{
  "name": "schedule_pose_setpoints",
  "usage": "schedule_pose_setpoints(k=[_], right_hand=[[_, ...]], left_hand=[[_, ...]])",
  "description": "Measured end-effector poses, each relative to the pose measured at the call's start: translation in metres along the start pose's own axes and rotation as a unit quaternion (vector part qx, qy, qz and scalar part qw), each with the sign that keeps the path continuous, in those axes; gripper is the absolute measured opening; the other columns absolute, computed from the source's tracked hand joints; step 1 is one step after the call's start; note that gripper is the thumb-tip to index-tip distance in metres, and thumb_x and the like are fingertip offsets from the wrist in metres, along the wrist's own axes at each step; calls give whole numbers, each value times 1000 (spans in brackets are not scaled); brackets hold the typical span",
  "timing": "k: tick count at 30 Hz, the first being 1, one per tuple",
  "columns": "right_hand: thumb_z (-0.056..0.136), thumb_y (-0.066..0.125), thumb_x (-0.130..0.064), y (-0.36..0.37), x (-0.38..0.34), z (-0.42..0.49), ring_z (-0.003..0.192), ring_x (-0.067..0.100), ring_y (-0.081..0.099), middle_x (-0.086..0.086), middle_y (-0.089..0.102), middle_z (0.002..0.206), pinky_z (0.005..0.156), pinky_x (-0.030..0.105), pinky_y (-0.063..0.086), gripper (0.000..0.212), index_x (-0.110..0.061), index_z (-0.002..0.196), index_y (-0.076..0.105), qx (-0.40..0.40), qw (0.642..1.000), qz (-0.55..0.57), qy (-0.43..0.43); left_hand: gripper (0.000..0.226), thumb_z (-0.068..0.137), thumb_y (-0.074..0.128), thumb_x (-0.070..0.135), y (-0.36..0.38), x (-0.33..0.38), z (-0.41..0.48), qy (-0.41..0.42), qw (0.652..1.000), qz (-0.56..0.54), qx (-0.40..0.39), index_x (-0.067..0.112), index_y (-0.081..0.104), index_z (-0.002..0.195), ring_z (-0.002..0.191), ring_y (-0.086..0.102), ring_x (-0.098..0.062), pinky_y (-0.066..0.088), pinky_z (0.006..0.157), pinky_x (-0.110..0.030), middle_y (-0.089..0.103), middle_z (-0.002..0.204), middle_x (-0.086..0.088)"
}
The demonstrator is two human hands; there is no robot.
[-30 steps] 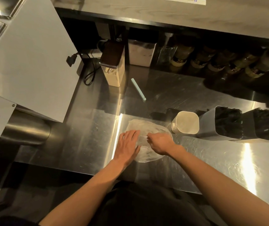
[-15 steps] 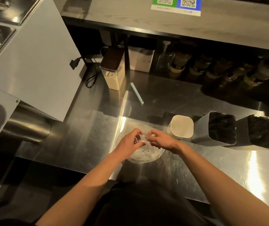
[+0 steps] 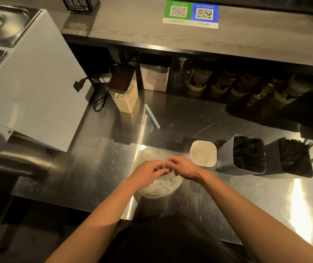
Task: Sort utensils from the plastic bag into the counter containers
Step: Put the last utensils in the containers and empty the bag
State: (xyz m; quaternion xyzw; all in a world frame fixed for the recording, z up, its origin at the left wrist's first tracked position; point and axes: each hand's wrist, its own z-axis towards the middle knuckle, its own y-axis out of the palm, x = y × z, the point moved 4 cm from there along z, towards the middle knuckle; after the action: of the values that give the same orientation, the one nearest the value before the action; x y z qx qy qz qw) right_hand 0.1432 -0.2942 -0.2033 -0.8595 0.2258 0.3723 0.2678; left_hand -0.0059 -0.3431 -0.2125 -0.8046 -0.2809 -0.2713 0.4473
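Glossy scratched steel counter [image 3: 87, 168] (thin clear plastic bag [image 3: 157, 190] lying on it).

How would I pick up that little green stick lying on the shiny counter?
Pinch the green stick near its middle, coming straight down from above, across its thin width. It lies flat and slanted on the counter, with bare steel along both long sides, so nothing blocks you there.

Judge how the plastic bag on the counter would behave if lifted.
Probably floppy: the plastic bag looks thin and crumpled where the left hand and right hand pinch its top. Likely light, a low slumped mound. May slide on the smooth steel counter.
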Motion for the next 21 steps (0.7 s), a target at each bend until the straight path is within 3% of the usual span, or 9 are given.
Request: schedule_pose_setpoints(k=[4,9,12,15,21], right_hand=[[105,47,-24,-4,8,2,68,12,55,3,61,81,51,12,43,27,-7,90,63,41,999,21,11],[104,49,-29,-2,8,8,68,9,52,2,62,82,63,20,42,30,-9,89,66,42,999,-9,9],[104,50,-30,0,5,10,70,7,48,1,58,83,64,22,38,28,-15,83,60,29,998,-57,-4],[105,48,-31,1,6,7,74,10,50,2,59,86,65,23,38,31,-10,87,62,31,997,-68,3],[106,42,-35,-1,5,5,78,13,61,-2,66,87,75,31,47,36,-11,96,67,131,989,-54,28]], left_hand=[[33,98,60,43,-6,-3,3,1,997,80,-6,32,44,71,58,43,-7,34,56,-24,53,67,10],[32,99,58,43,-2,-1,2,3,996,85,-21,35,43,72,58,47,-7,32,56,-19,53,67,14],[21,99,59,43,-2,3,2,13,997,73,-30,34,51,81,60,51,-5,33,56,-15,55,71,17],[23,98,60,43,-2,2,2,18,996,73,-41,34,52,79,60,52,-5,34,56,-15,56,71,16],[32,103,51,42,0,-3,4,14,994,101,-42,33,44,73,62,51,-8,36,58,-21,57,74,11]])
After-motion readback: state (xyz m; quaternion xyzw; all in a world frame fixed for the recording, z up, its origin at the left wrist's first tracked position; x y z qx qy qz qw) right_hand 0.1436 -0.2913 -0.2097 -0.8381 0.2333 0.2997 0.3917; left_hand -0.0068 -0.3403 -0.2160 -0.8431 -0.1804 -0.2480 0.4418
